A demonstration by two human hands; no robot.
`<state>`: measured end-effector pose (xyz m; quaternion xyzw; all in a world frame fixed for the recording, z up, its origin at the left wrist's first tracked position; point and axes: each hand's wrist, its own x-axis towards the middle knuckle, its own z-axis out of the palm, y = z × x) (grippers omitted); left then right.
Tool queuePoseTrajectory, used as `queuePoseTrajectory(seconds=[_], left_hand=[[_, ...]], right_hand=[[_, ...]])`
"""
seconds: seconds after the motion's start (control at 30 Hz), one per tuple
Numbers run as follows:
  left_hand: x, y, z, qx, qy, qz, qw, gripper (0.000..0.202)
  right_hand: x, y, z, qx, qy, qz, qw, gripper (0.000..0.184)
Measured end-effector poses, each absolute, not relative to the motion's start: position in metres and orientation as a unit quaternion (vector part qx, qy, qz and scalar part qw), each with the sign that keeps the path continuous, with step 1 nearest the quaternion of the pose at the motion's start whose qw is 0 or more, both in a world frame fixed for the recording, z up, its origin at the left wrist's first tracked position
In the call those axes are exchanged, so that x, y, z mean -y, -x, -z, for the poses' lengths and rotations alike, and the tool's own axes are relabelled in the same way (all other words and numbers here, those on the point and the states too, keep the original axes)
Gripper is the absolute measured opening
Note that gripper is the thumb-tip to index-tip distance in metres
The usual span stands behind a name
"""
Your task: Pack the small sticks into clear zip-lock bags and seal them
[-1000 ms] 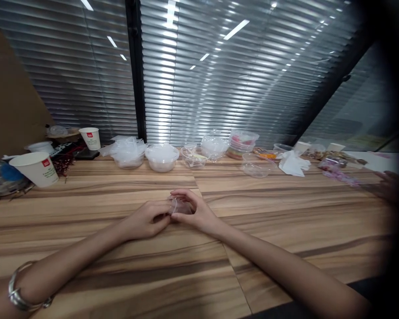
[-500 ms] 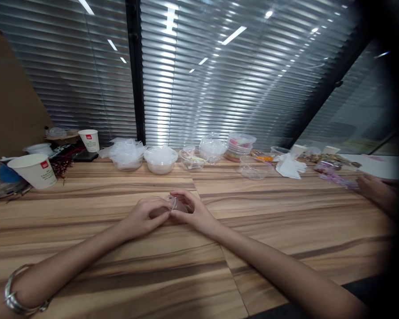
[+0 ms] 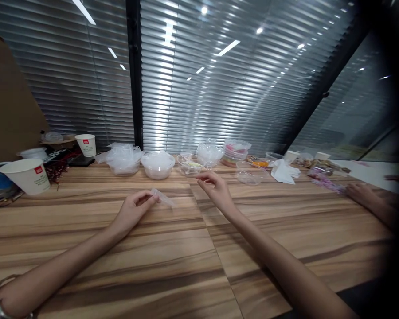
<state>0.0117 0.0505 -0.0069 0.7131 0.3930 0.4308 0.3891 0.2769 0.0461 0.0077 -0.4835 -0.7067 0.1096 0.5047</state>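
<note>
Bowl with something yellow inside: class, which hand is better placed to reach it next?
Right hand, probably: it's nearer the bowl and looks empty, while the left hand holds clear plastic.

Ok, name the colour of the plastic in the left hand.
The plastic is clear, faintly whitish; head view.

Plastic piece [image 3: 164,199], one: small, thin, colourless and see-through, flattish and longer than wide, exact form too blurred to tell. Pinched at one end by the left-hand fingers [image 3: 149,203], its free end slanting rightward and toward the wearer. Located on the near side of the white-filled round bowl [image 3: 158,165], well apart from it; contact with the desk [image 3: 173,266] cannot be told.
</note>
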Motion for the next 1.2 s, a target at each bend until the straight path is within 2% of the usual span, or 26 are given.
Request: queuePoseTrajectory(seconds=[0.13, 0.2, 0.4, 0.6, 0.67, 0.77, 0.9, 1.0, 1.1, 1.2], left_hand=[[-0.051, -0.012, 0.009, -0.381, -0.723, -0.411, 0.405, 0.029], [-0.052, -0.013, 0.01, -0.383, -0.718, -0.407, 0.414, 0.03], [-0.053, -0.012, 0.01, -0.392, -0.719, -0.405, 0.406, 0.032], [-0.053, -0.013, 0.01, -0.391, -0.713, -0.412, 0.412, 0.03], [-0.053, -0.013, 0.01, -0.394, -0.712, -0.408, 0.415, 0.029], [-0.053, -0.012, 0.009, -0.395, -0.71, -0.407, 0.417, 0.027], [-0.056, -0.011, 0.011, -0.405, -0.703, -0.418, 0.409, 0.029], [-0.057, -0.011, 0.012, -0.402, -0.701, -0.436, 0.397, 0.027], [-0.056, -0.012, 0.011, -0.391, -0.703, -0.448, 0.391, 0.026], [-0.055, -0.013, 0.011, -0.395, -0.695, -0.449, 0.399, 0.027]], right_hand=[[-0.045, -0.27, 0.016, 0.793, 0.483, -0.147, 0.341, 0.017], [-0.041, -0.265, 0.022, 0.816, 0.476, -0.131, 0.301, 0.021], [-0.039, -0.265, 0.014, 0.827, 0.473, -0.075, 0.295, 0.024], [-0.063, -0.31, -0.006, 0.752, 0.528, 0.01, 0.393, 0.024], [-0.065, -0.316, 0.001, 0.75, 0.545, -0.008, 0.374, 0.025], [-0.059, -0.303, 0.016, 0.769, 0.542, -0.022, 0.339, 0.017], [-0.044, -0.271, 0.023, 0.826, 0.468, -0.061, 0.309, 0.03], [-0.037, -0.259, 0.019, 0.858, 0.422, -0.08, 0.281, 0.031], [-0.036, -0.262, 0.016, 0.835, 0.479, -0.032, 0.268, 0.028], [-0.041, -0.272, 0.018, 0.811, 0.55, -0.013, 0.2, 0.023]])
